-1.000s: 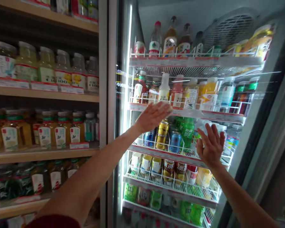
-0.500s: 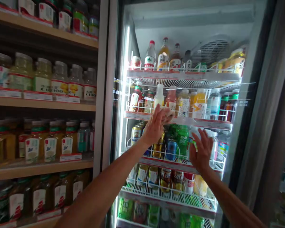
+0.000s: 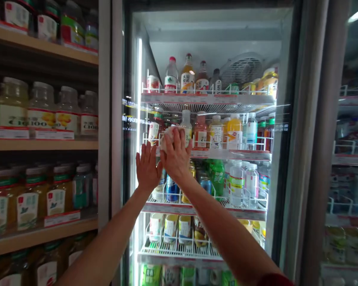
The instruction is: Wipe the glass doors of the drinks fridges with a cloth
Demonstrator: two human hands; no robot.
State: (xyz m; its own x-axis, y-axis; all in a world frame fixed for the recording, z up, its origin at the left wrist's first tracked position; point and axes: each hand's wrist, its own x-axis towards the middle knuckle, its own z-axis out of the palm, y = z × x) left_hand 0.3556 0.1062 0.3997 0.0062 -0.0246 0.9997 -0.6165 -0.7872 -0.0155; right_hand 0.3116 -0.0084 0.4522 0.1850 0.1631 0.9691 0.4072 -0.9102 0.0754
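Note:
In the head view, my right hand (image 3: 176, 159) is pressed flat against the glass door (image 3: 209, 47) of a lit drinks cooler. Under its fingers is a crumpled whitish cloth (image 3: 167, 138), partly covered by the hand. My left hand (image 3: 147, 166) is just to the left and slightly lower, fingers stretched and spread, holding nothing. It is at the glass, though I cannot tell whether it touches. Behind the hands, through the glass, bottles and cans stand on wire shelves, among them an orange juice bottle (image 3: 235, 131) and a green bottle (image 3: 217, 174).
To the left, wooden shelves (image 3: 41, 144) carry rows of bottles with price strips. A metal frame post (image 3: 105, 119) separates them from the cooler. On the right are the door's dark edge (image 3: 289, 159) and another glass-fronted cooler (image 3: 350, 159).
My left hand was on the cloth and has moved left off it. My right hand has come up and left, now over the cloth. The view has shifted right.

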